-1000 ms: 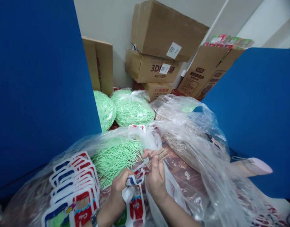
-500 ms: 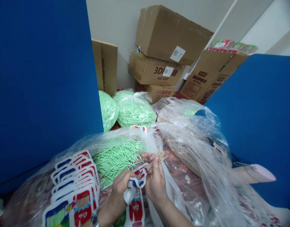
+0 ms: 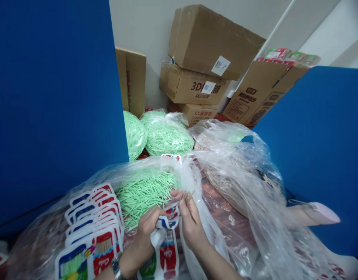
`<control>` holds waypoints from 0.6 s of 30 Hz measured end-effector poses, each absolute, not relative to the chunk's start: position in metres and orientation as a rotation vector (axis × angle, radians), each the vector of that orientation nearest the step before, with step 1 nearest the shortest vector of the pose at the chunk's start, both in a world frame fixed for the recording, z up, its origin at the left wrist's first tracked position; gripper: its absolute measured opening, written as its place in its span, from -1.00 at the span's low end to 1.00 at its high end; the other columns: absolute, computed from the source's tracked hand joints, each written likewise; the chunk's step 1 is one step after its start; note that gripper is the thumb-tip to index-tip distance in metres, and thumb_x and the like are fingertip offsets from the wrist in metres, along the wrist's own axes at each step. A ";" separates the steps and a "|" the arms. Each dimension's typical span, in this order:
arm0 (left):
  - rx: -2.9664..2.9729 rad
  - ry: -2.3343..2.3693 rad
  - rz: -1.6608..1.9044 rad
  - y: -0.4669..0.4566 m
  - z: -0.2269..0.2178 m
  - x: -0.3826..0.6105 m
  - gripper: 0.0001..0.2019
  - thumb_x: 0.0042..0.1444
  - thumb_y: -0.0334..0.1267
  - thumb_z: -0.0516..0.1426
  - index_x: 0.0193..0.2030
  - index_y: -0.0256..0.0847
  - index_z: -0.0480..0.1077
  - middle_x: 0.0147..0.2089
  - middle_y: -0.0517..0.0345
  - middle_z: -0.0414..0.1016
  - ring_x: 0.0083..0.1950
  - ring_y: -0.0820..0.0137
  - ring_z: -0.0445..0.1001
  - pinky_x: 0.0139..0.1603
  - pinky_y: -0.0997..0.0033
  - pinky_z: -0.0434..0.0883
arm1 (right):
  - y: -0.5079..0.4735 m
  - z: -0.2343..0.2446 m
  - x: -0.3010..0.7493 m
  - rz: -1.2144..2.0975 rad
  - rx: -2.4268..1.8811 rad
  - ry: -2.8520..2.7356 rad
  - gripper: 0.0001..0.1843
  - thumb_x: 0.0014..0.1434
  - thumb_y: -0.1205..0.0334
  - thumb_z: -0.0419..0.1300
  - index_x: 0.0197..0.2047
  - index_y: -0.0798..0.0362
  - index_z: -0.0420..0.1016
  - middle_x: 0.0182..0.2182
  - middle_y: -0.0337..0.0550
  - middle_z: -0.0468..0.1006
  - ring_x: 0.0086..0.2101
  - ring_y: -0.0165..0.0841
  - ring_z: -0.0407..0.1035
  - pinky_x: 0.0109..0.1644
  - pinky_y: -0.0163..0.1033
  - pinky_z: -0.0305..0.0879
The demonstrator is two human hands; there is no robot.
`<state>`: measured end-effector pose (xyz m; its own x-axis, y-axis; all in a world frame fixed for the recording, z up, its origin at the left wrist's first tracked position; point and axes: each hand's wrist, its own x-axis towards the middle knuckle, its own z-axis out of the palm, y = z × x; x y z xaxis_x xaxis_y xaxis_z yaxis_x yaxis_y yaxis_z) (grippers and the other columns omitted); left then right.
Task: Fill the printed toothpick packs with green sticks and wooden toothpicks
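My left hand (image 3: 150, 224) grips the top of a red, white and blue printed plastic pouch (image 3: 172, 213), fingers curled round its edge. Right beside it, my right hand (image 3: 192, 225) is closed on a few thin brown sticks (image 3: 187, 195), whose tips show at the fingertips. My fingers hide the sticks' lower part, so I cannot tell whether they reach into the pouch. Below my wrists lies another printed pouch (image 3: 169, 252). A heap of pale green sticks (image 3: 146, 190) lies just beyond my hands. At the left, similar pouches (image 3: 103, 245) overlap in a row.
Clear plastic sheeting (image 3: 208, 217) covers the work surface. Farther back sit a bag of green sticks (image 3: 169, 136) and a large bag of brown sticks (image 3: 225, 186). Blue panels (image 3: 56, 97) stand on both sides. Cardboard boxes (image 3: 193, 89) are stacked at the wall. A pink-ended cylinder (image 3: 325, 212) lies at right.
The brown sticks in my right hand have sunk lower among my fingers, with less of the bundle showing. My right fingers have turned inward beside the pouch. The view has shifted slightly.
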<state>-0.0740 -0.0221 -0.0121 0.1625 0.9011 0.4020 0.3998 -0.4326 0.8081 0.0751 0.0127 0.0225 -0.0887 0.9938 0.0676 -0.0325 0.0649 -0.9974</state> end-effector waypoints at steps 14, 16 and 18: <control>1.530 1.327 1.195 -0.020 -0.011 -0.074 -0.81 0.11 -0.23 0.21 -0.43 -0.21 0.31 -0.50 0.30 0.33 -0.49 0.47 0.27 -0.45 0.50 0.25 | 0.020 0.039 0.095 1.008 -0.956 -1.957 -0.56 0.35 0.14 -0.08 0.25 -0.04 0.25 0.17 -0.05 0.35 0.14 -0.23 0.26 0.21 -0.04 0.18; 1.534 1.355 1.198 -0.022 -0.011 -0.078 -0.81 0.12 -0.21 0.20 -0.42 -0.21 0.32 -0.51 0.30 0.33 -0.50 0.48 0.27 -0.46 0.51 0.25 | 0.023 0.038 0.100 1.003 -0.963 -1.954 -0.53 0.33 0.12 -0.03 0.27 -0.03 0.21 0.18 -0.04 0.34 0.14 -0.22 0.25 0.21 -0.03 0.18; 1.568 1.379 1.204 -0.025 -0.012 -0.085 -0.83 0.12 -0.21 0.21 -0.41 -0.21 0.35 -0.49 0.28 0.37 -0.47 0.47 0.32 -0.44 0.50 0.28 | 0.024 0.036 0.108 0.997 -1.040 -1.829 -0.52 0.31 0.10 -0.01 0.27 0.00 0.20 0.09 -0.02 0.42 0.03 -0.24 0.36 0.10 -0.08 0.29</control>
